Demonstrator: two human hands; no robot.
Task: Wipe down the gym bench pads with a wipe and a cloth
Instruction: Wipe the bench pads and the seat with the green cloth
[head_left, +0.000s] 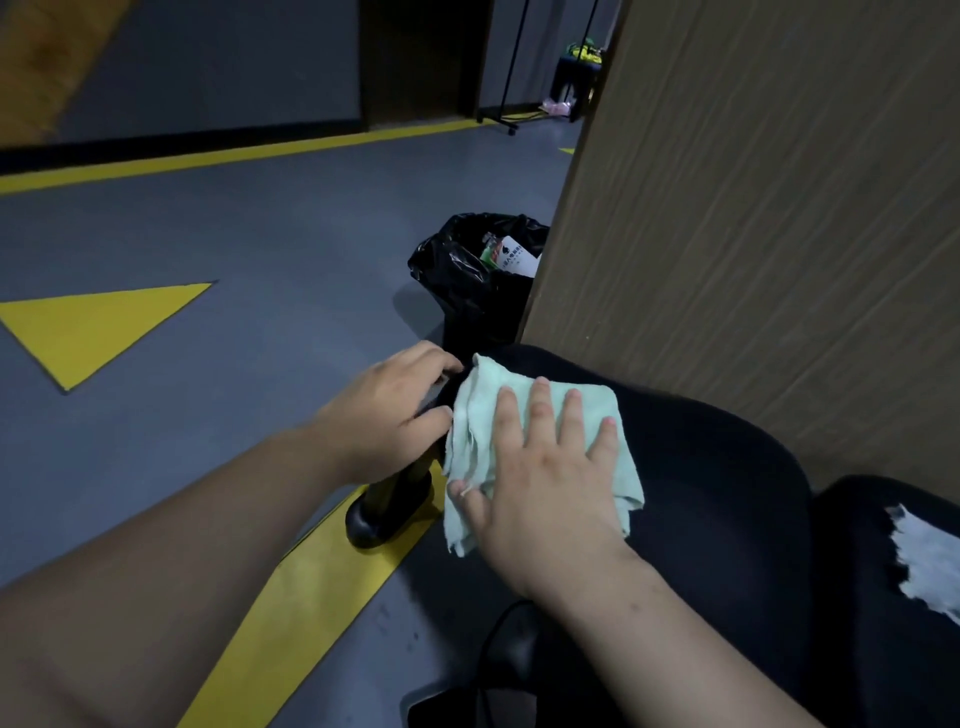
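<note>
on one pad (717, 467), one cloth (480, 410) under right hand (545, 499), left hand (384, 415)

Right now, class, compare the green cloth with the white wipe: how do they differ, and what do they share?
The cloth is pale green; the wipe is white. The right hand presses flat on the cloth; no hand touches the wipe. The cloth lies folded on the pad beside the bin; the wipe lies crumpled on the neighbouring pad, partly cut off by the picture's edge. Both rest on black bench padding.
</note>
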